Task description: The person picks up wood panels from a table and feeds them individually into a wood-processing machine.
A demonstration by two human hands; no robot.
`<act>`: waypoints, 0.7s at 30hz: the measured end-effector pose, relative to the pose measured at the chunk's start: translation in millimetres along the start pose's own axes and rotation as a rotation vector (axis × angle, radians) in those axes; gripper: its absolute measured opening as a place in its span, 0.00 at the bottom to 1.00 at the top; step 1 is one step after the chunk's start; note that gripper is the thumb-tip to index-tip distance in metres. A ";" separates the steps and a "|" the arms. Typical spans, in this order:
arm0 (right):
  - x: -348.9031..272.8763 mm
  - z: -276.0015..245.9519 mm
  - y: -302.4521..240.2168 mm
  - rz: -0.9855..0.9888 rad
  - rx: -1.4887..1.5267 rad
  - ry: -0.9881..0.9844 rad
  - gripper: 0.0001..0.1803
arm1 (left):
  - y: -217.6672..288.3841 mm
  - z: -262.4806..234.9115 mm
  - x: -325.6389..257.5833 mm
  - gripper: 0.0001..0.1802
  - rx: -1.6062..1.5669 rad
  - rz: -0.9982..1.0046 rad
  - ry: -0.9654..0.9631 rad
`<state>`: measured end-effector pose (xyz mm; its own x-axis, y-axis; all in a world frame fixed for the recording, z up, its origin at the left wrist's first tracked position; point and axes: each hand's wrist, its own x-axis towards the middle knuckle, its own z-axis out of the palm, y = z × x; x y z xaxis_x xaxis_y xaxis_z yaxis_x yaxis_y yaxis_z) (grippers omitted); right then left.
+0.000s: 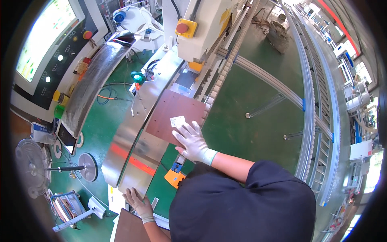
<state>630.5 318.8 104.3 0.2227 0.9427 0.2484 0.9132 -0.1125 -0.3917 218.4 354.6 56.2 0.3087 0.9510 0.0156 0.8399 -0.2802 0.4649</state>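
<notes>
My right hand [193, 143], in a pale glove, lies with fingers spread on the near right edge of a brown wood-grain board [167, 109]. Beside its fingertips a small white label [177, 121] sits on the board. The board rests on the metal bed of a machine, its far end close to the machine head [201, 36]. My left hand [139, 206], also gloved, is open at the near end of the steel table [137, 165]. Just below it is another brown panel [135, 229], partly cut off by the lower edge; whether the fingers touch it I cannot tell.
A control panel with a lit screen [46, 36] stands at the left. A red stop button [182, 28] is on the machine head. Roller conveyor rails [308, 101] curve along the right. A floor fan [32, 167] and a small rack of boards [66, 207] stand at lower left.
</notes>
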 end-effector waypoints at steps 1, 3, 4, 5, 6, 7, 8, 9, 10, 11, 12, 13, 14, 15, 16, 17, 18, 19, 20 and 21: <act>7.7 -0.9 3.4 -0.019 0.009 0.012 0.36 | -2.0 2.5 -2.1 0.46 -0.027 -0.006 0.013; 18.4 3.6 11.4 -0.038 0.005 0.036 0.36 | 7.2 0.0 1.6 0.45 -0.009 -0.049 -0.034; 17.6 4.7 14.8 -0.032 0.009 0.030 0.36 | 13.4 0.6 1.0 0.45 -0.212 -0.083 -0.040; 21.5 5.1 17.5 -0.030 0.015 0.029 0.35 | 18.2 -1.4 3.8 0.44 -0.411 -0.118 -0.034; 35.2 0.0 27.0 -0.043 0.003 0.047 0.35 | 14.3 2.4 6.3 0.44 -0.447 -0.120 -0.035; 35.2 -1.1 30.2 -0.038 -0.010 0.049 0.36 | 7.0 5.2 4.1 0.44 -0.483 -0.120 -0.037; 39.9 -3.1 36.8 -0.045 -0.019 0.051 0.36 | 11.2 3.5 5.1 0.44 -0.437 -0.142 -0.051; 43.4 -4.9 42.7 -0.047 -0.022 0.049 0.37 | 12.4 4.0 6.1 0.44 -0.462 -0.139 -0.029; 47.8 -7.6 48.9 -0.039 -0.036 0.032 0.36 | 14.7 2.3 5.0 0.44 -0.428 -0.159 -0.036; 51.0 -9.5 58.8 -0.035 -0.041 0.046 0.36 | 21.3 -2.1 8.0 0.44 -0.392 -0.171 -0.052; 55.0 -11.6 70.2 -0.033 -0.050 0.045 0.36 | 20.6 -0.7 10.1 0.44 -0.373 -0.170 -0.057; 58.8 -14.8 81.3 -0.031 -0.060 0.044 0.36 | 21.8 1.1 11.6 0.44 -0.366 -0.200 -0.065; 67.0 -17.4 86.3 -0.036 -0.045 0.033 0.36 | 26.3 -8.1 8.6 0.39 -0.128 -0.154 -0.039; 71.7 -21.2 96.3 -0.039 -0.049 0.045 0.36 | 30.4 -16.0 10.7 0.37 0.107 -0.098 -0.026; 76.6 -23.5 107.2 -0.031 -0.059 0.051 0.36 | 26.6 -17.7 10.9 0.43 0.052 -0.149 -0.109; 78.8 -24.9 118.0 -0.021 -0.067 0.051 0.36 | 31.2 -19.5 11.3 0.42 0.068 -0.113 -0.084; 82.8 -26.6 129.3 -0.012 -0.095 0.043 0.35 | 36.2 -22.2 13.7 0.43 0.098 -0.129 -0.098; 88.4 -29.3 141.6 -0.001 -0.150 0.035 0.36 | 40.0 -22.5 16.0 0.44 0.128 -0.147 -0.110; 95.7 -34.0 152.5 0.008 -0.165 0.009 0.36 | 37.2 -21.4 12.7 0.45 0.167 -0.153 -0.109; 100.6 -38.9 164.9 0.022 -0.185 -0.021 0.36 | 34.1 -19.2 11.1 0.46 0.202 -0.157 -0.114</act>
<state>816.8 382.8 99.2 0.2376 0.9454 0.2229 0.9558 -0.1867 -0.2270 241.9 358.1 89.3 0.2064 0.9672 -0.1482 0.9500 -0.1618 0.2672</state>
